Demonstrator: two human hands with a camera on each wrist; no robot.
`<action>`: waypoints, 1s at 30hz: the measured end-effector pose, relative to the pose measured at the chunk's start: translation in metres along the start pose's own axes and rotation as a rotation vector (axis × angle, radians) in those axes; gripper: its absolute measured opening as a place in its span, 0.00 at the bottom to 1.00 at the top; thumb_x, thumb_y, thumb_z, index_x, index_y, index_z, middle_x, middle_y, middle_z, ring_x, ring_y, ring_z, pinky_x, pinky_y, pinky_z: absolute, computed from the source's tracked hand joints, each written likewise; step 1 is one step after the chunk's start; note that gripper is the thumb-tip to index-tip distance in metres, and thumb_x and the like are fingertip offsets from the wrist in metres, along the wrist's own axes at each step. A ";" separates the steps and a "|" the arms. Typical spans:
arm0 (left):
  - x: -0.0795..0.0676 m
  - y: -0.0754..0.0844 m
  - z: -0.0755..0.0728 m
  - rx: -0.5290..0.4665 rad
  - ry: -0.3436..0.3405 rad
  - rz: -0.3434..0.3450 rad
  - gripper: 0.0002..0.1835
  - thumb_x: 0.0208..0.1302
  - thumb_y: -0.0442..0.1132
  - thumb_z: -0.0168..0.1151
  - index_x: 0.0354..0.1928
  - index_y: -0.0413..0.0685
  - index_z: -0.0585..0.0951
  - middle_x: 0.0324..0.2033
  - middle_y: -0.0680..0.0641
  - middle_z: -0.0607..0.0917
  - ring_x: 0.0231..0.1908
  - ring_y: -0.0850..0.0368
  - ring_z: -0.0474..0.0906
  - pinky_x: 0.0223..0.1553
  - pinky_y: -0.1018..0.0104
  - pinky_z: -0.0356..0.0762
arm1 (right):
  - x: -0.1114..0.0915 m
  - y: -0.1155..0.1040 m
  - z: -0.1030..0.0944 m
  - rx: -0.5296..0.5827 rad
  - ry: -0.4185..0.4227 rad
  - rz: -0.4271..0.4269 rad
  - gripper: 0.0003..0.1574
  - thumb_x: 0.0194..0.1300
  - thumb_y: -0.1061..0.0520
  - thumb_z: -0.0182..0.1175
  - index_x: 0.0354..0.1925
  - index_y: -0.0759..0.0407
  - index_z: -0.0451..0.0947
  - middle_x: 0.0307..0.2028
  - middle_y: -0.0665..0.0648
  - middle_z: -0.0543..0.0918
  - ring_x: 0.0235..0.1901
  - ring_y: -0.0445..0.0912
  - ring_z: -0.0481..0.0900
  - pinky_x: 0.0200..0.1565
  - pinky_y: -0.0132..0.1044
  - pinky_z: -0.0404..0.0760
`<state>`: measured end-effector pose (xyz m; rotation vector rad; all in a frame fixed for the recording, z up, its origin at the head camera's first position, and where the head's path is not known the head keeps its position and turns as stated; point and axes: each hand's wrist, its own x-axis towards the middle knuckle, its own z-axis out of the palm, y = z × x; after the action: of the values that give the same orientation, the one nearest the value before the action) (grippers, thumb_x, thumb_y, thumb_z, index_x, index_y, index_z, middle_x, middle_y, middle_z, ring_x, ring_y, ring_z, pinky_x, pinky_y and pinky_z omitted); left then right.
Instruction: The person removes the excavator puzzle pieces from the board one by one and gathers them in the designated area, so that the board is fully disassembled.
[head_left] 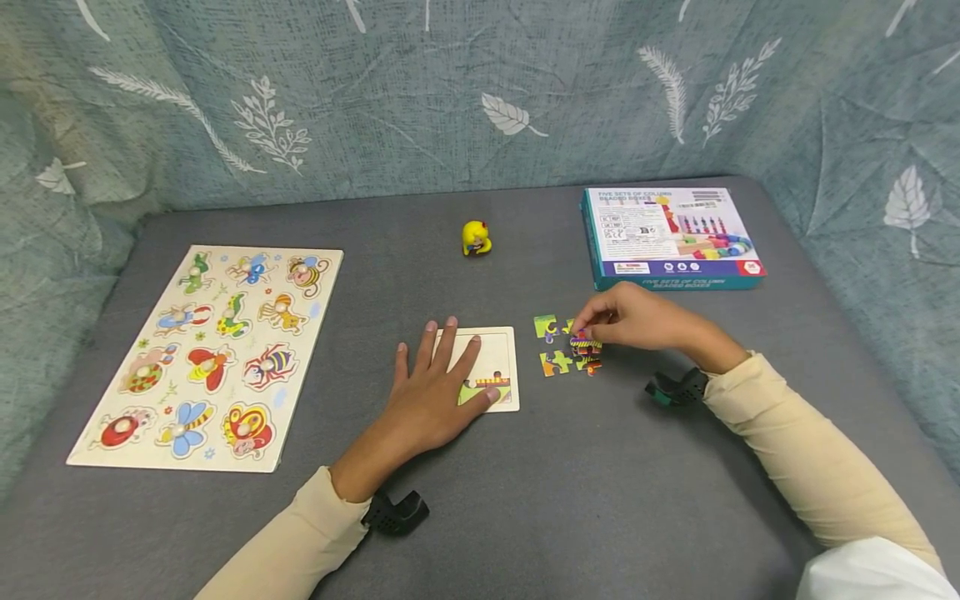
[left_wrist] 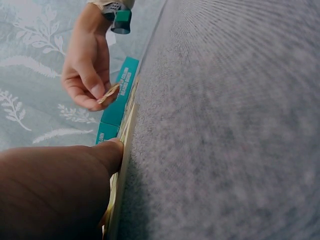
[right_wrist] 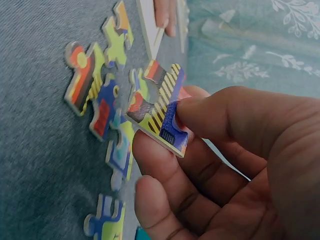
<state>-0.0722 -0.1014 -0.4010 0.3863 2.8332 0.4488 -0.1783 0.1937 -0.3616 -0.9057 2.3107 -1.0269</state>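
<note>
Pinching a puzzle piece [right_wrist: 159, 106], yellow-and-black striped with blue and red patches, the right hand [head_left: 633, 317] holds it above loose pieces [head_left: 557, 363]; the left hand [head_left: 431, 404], fingers spread, covers a pale board [head_left: 498, 346]. Grey desk [head_left: 525, 500]; teal leaf-print curtain [head_left: 412, 100] behind.

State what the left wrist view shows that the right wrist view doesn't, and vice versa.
Left wrist view only: lettering on the teal box and the green-and-black device at the right hand's wrist. Right wrist view only: printed faces of the held puzzle piece and loose pieces. Both: the left hand, the right hand pinching its piece, the pale board and the leaf-patterned curtain.
</note>
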 end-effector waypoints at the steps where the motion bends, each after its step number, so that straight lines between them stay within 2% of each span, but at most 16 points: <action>1: 0.000 0.000 0.000 0.000 0.000 0.000 0.42 0.69 0.68 0.44 0.77 0.55 0.52 0.76 0.44 0.36 0.73 0.46 0.23 0.66 0.37 0.24 | -0.001 0.000 -0.001 -0.005 -0.003 0.000 0.09 0.65 0.68 0.59 0.40 0.64 0.86 0.35 0.53 0.86 0.32 0.44 0.78 0.35 0.35 0.77; 9: 0.000 0.000 0.000 0.001 0.007 0.000 0.42 0.69 0.68 0.44 0.77 0.55 0.52 0.76 0.43 0.37 0.73 0.46 0.24 0.66 0.37 0.25 | -0.007 0.006 -0.004 -0.026 -0.009 -0.004 0.10 0.65 0.69 0.59 0.41 0.64 0.86 0.34 0.53 0.86 0.30 0.42 0.78 0.33 0.34 0.77; 20: 0.001 0.000 0.000 0.010 -0.007 -0.005 0.42 0.69 0.69 0.43 0.77 0.56 0.52 0.76 0.44 0.36 0.73 0.46 0.23 0.66 0.37 0.25 | -0.016 0.009 -0.009 0.023 -0.028 0.066 0.10 0.65 0.69 0.59 0.43 0.67 0.84 0.35 0.55 0.84 0.32 0.44 0.78 0.33 0.34 0.78; 30: 0.000 -0.001 0.001 0.006 0.005 0.000 0.41 0.69 0.67 0.44 0.77 0.55 0.52 0.76 0.43 0.37 0.73 0.46 0.24 0.66 0.37 0.25 | -0.020 0.014 -0.010 -0.023 -0.053 0.029 0.09 0.62 0.71 0.60 0.39 0.66 0.85 0.34 0.55 0.85 0.29 0.41 0.76 0.31 0.33 0.77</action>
<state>-0.0720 -0.1017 -0.4020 0.3863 2.8404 0.4423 -0.1761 0.2201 -0.3634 -0.8943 2.2894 -0.9551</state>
